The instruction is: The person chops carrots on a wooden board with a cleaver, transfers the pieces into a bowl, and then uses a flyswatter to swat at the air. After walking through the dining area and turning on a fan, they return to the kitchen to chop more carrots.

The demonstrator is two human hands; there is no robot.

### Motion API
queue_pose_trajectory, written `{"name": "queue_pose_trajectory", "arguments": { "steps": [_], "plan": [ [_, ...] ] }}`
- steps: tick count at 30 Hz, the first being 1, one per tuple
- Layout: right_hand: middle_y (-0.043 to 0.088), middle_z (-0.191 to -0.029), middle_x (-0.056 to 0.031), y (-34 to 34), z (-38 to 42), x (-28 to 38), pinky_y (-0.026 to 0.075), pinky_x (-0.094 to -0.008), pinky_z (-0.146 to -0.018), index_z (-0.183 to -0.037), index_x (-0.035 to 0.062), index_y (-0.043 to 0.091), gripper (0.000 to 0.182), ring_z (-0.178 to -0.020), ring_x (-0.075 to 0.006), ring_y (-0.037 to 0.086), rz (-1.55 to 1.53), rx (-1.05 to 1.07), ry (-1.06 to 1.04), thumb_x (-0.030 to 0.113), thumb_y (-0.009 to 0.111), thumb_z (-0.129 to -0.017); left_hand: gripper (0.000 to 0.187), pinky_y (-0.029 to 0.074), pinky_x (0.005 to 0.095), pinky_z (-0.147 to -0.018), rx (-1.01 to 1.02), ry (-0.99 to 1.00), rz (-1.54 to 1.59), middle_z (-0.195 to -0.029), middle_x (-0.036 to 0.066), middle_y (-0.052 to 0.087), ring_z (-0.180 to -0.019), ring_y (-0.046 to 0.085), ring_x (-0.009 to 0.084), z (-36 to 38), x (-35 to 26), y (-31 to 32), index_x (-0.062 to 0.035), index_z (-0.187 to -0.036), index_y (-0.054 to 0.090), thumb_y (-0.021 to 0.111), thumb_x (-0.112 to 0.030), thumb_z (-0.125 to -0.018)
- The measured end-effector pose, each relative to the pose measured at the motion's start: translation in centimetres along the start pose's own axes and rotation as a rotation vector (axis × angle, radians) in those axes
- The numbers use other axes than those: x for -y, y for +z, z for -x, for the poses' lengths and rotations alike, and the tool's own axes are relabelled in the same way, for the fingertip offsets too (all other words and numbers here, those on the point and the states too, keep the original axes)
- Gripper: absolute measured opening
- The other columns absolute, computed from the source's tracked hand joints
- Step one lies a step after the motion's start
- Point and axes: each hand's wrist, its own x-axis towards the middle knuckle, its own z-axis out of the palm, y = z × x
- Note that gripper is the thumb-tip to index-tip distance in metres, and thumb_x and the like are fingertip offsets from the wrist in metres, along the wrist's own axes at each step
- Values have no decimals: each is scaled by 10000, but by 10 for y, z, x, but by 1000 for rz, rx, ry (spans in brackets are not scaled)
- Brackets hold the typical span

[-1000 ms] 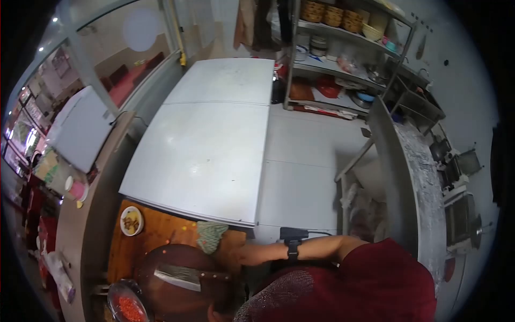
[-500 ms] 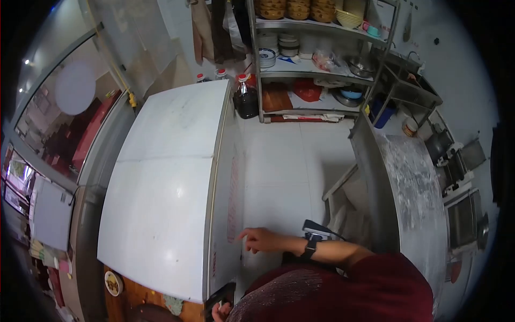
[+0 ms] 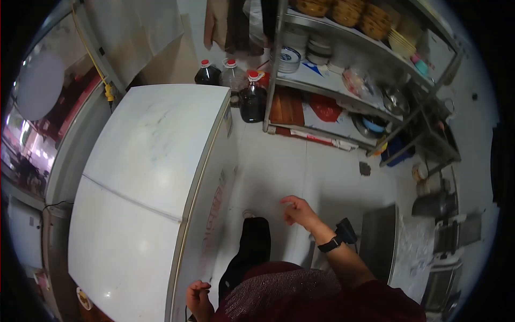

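Note:
My right hand, with a black watch on its wrist, hangs over the pale floor tiles. Its index finger is stretched out and the others curl loosely, with nothing in them. Low in the view, my left hand is beside the front side of a white chest freezer. Its fingers are half bent and apart, and I see nothing held. The freezer's two lid panels are down. One dark-trousered leg is stepping forward between the freezer and the steel counter.
A metal shelf rack with bowls, plates and steamer baskets stands ahead. Large jugs of dark liquid stand by the freezer's far end. On the right are a floury steel counter and a black handled object. Floor tiles run between.
The view has moved forward and tilted, bringing rack and jugs nearer. My right hand has moved away from the freezer's side. My left hand has come further into view, and a leg now shows.

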Motion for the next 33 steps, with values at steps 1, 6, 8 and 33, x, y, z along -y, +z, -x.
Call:
{"name": "queue_pose_trajectory", "arguments": {
  "steps": [1,6,8,33],
  "plan": [
    [573,-673,-56,-19,-26,14,471,-234,-510,-1113,19,502,276,-547,-107,536,-18,-60,-9,30,456,-841,78,461,281,-672,-41,131,57,-772,101,610,-712,589,189,-18,-15,34,-15,-888,558,540,-9,-812],
    [574,-698,-60,-101,-161,105,482,-232,-512,-1092,30,498,260,-548,-108,544,42,-98,7,10,443,-839,113,428,245,-701,8,88,239,-822,69,598,-754,554,120,-107,-90,148,-4,-920,536,472,56,-850],
    [582,-721,-64,-125,-220,147,493,-235,-526,-1093,27,494,254,-561,-113,556,108,-57,-68,19,451,-843,114,425,246,-700,-32,97,200,-822,67,596,-757,552,121,-128,-110,168,-4,-922,534,467,57,-852],
    [617,-956,-193,-334,-1015,342,457,-425,-819,-939,23,628,272,-929,-355,580,1891,81,-131,232,582,-770,258,350,313,-924,-1103,-128,33,-1070,82,505,-1008,468,178,-448,-215,480,-9,-1108,471,433,-27,-854]
  ]
}}
